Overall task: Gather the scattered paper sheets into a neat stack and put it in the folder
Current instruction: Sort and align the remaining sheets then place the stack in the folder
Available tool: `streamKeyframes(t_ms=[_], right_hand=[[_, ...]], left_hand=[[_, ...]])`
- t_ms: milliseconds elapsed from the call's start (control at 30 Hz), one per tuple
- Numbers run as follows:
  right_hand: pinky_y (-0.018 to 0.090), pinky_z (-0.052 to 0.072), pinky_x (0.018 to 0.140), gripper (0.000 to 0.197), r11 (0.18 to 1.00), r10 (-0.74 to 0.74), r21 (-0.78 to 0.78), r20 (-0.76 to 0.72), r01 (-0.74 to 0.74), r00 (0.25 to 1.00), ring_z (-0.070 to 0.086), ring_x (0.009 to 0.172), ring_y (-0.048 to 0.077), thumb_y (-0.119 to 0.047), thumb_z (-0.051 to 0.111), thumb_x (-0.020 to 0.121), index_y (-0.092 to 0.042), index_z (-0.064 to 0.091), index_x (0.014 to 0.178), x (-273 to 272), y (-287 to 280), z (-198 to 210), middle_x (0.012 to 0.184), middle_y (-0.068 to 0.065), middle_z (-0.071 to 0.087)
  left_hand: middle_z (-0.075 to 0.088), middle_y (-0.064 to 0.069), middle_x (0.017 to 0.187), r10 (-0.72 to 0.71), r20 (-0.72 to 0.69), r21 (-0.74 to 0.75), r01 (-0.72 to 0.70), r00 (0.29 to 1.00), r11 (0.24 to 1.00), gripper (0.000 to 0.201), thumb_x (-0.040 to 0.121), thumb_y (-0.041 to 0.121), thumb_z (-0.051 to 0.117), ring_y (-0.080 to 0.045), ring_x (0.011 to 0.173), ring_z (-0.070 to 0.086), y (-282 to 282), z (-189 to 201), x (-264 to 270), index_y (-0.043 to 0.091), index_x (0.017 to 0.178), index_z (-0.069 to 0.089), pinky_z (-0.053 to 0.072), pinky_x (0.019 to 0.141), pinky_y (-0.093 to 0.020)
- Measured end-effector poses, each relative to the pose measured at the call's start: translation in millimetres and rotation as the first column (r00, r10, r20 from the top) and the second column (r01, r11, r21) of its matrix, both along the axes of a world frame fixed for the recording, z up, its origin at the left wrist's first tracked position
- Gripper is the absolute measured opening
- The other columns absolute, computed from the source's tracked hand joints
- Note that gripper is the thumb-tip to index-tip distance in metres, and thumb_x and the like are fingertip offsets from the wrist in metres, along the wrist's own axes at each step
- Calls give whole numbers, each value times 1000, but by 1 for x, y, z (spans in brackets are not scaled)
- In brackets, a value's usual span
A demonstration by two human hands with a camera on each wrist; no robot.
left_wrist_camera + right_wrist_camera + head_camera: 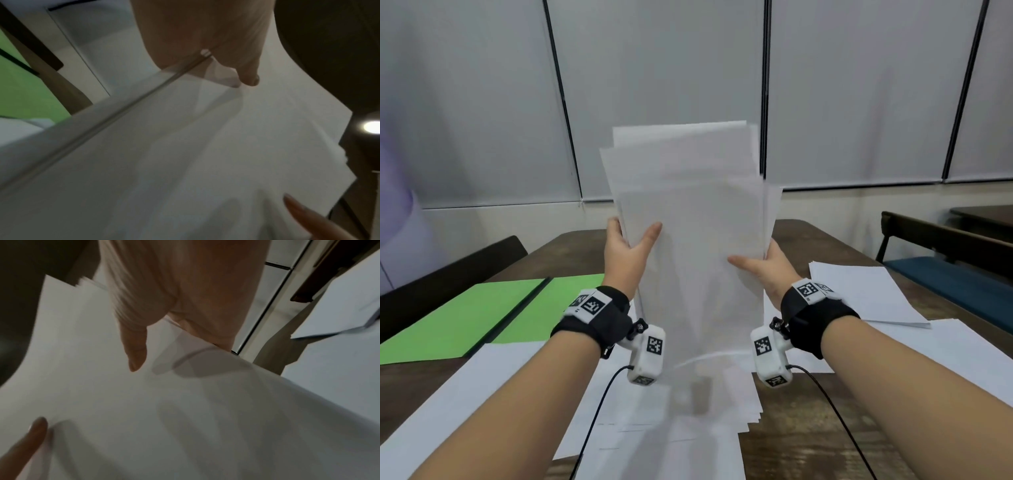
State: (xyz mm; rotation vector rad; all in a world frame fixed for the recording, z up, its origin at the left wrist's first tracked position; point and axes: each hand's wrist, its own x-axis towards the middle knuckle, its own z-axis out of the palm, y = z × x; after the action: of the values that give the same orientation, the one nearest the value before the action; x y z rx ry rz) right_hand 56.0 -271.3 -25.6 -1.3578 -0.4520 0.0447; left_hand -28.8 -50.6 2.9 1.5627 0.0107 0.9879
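Upright paper stack [690,219] gripped between left hand [625,255] and right hand [768,263], thumbs in front; green folder [476,315] lies left of the left hand.

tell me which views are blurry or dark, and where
Head view: bright, the held stack motion-smeared along its lower edge. Left wrist view: dim, soft throughout, with a lamp glare spot at right. Right wrist view: dim, the right hand streaked by blur.

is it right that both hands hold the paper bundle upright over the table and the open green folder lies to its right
Not quite. The head view shows the open green folder lying to the left of the paper bundle, not the right. The left hand and right hand do hold it upright over the table.
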Motion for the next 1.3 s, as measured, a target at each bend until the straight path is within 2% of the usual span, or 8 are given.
streamKeyframes(t_ms=[200, 367, 467, 600, 767, 933, 1167, 1300], right_hand=[[47, 52, 93, 30, 993, -92, -71, -14, 90, 996, 67, 99, 31, 6, 67, 81, -18, 63, 99, -4, 4, -12, 110, 15, 70], [48, 53, 91, 32, 990, -124, -56, 119, 131, 985, 67, 101, 32, 4, 56, 81, -23, 66, 94, -9, 15, 2, 105, 11, 72], [42, 53, 93, 34, 990, -133, -35, 99, 137, 986, 66, 103, 26, -2, 63, 81, -18, 57, 110, -11, 19, 5, 111, 9, 68], [45, 48, 100, 53, 981, -144, -136, -25, 139, 989, 64, 107, 25, -9, 74, 78, -14, 45, 123, -6, 18, -19, 117, 10, 65], [44, 50, 98, 24, 957, -87, -281, -25, 76, 996, 65, 103, 24, -8, 66, 84, -28, 55, 93, -9, 19, -40, 112, 5, 68], [43, 54, 91, 33, 978, -111, -177, -4, 109, 994, 68, 98, 22, -8, 68, 78, -25, 55, 103, -11, 21, -46, 108, 5, 69], [44, 50, 96, 24, 929, -157, -338, 14, 152, 988, 65, 101, 25, -5, 56, 87, -19, 57, 107, -10, 12, -70, 108, 8, 69], [36, 49, 93, 28, 825, -292, -500, 21, 263, 956, 62, 103, 30, -3, 55, 85, -9, 60, 113, 7, -19, -67, 111, 14, 66]], left_hand=[[65, 9, 108, -71, -13, -2, 71, 997, 997, 34, 86, 12, 69, -2, 97, 65, -2, -21, 1, 22, 112, 48, 51, 94, -32], [64, 18, 104, 47, 78, 121, -56, 996, 991, 30, 88, 16, 67, 7, 93, 62, -14, -7, 2, 27, 112, 52, 47, 88, -20], [54, 16, 113, 173, 100, 97, -182, 980, 978, 42, 86, 25, 69, 14, 83, 51, -16, -7, -3, 11, 121, 51, 41, 86, -14], [65, 8, 103, 122, -16, 6, -122, 992, 993, 39, 84, 29, 71, -1, 89, 62, -5, -40, -5, 13, 112, 49, 51, 90, -30], [62, 10, 101, 37, -88, 23, -36, 995, 999, 17, 92, 16, 61, 2, 91, 60, -6, -65, -8, 23, 102, 49, 45, 82, -21], [61, 2, 105, 53, -25, 7, -53, 998, 999, 23, 94, 17, 57, -9, 94, 60, -9, -61, -7, 14, 113, 44, 47, 81, -17], [64, 1, 105, 42, -385, 149, 17, 922, 989, 22, 96, 26, 53, -19, 99, 63, 5, -95, -7, 18, 115, 46, 51, 75, -30], [58, -9, 108, -10, -721, 102, 120, 693, 988, 41, 90, 50, 56, -22, 87, 61, 5, -107, -4, 15, 112, 48, 57, 66, -35]])
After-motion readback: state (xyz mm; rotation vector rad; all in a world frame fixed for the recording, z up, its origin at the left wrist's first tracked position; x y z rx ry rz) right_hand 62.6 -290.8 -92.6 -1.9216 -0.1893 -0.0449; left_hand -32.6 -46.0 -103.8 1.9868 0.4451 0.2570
